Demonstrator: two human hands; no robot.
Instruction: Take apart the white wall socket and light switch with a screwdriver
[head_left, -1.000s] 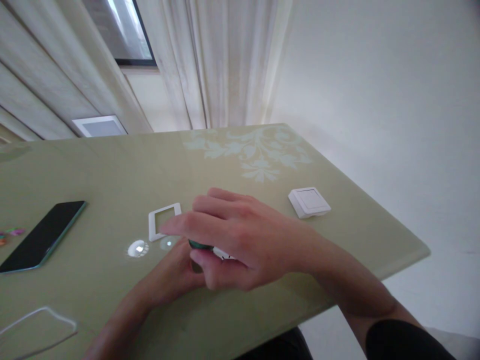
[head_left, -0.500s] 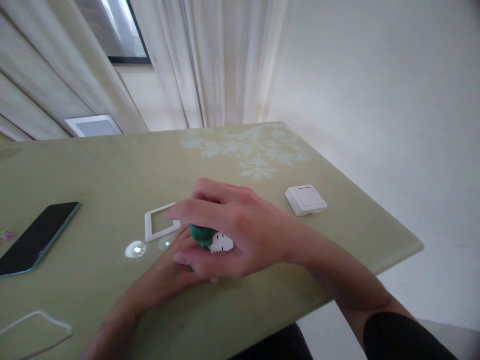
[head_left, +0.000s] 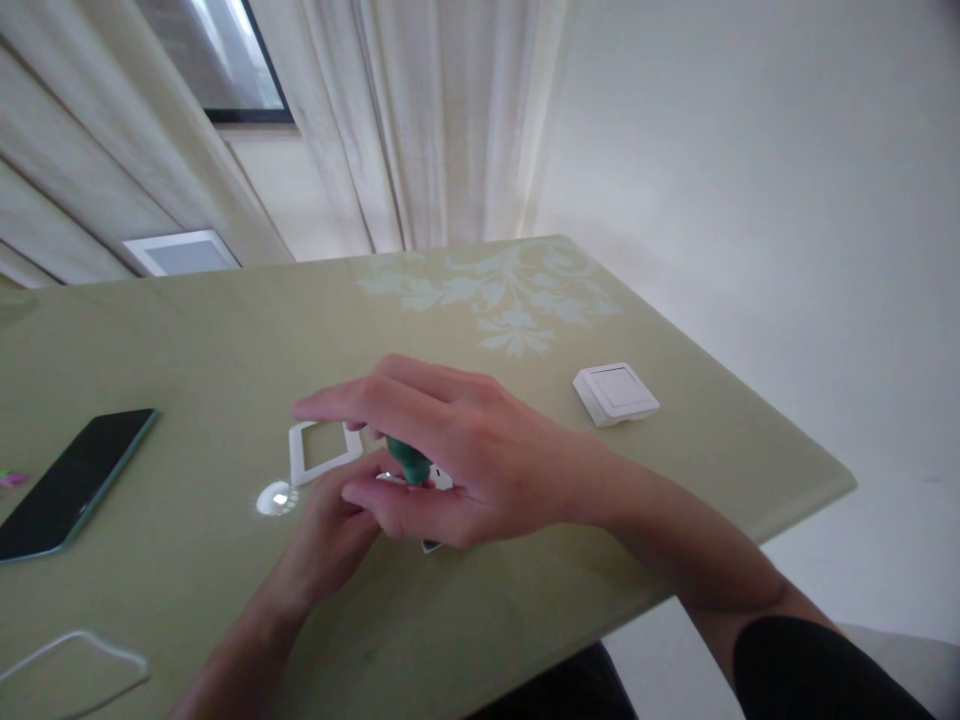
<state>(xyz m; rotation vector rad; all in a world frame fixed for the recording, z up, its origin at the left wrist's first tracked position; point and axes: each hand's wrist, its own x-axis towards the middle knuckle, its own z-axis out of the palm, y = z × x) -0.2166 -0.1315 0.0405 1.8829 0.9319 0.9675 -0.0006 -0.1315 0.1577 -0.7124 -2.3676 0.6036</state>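
My right hand (head_left: pixel 442 455) curls over a green-handled tool (head_left: pixel 409 460), with thumb and fingers closed round its handle. The tool stands on a small white part (head_left: pixel 439 482) that is mostly hidden under the hand. My left hand (head_left: pixel 334 520) reaches in from below, and its fingers press on that white part just beside the tool. A white square frame (head_left: pixel 322 448) lies on the olive-green table (head_left: pixel 225 340) just left of both hands.
A white wall switch (head_left: pixel 616 393) lies to the right, near the table's edge. A black phone (head_left: pixel 71 484) lies at the left. A clear plastic piece (head_left: pixel 67 672) sits at the near left corner. Curtains and a white wall stand behind the table.
My right hand has shifted slightly and its index finger has stretched out to the left. The green handle now shows more between the fingers. The left hand has stayed on the white part.
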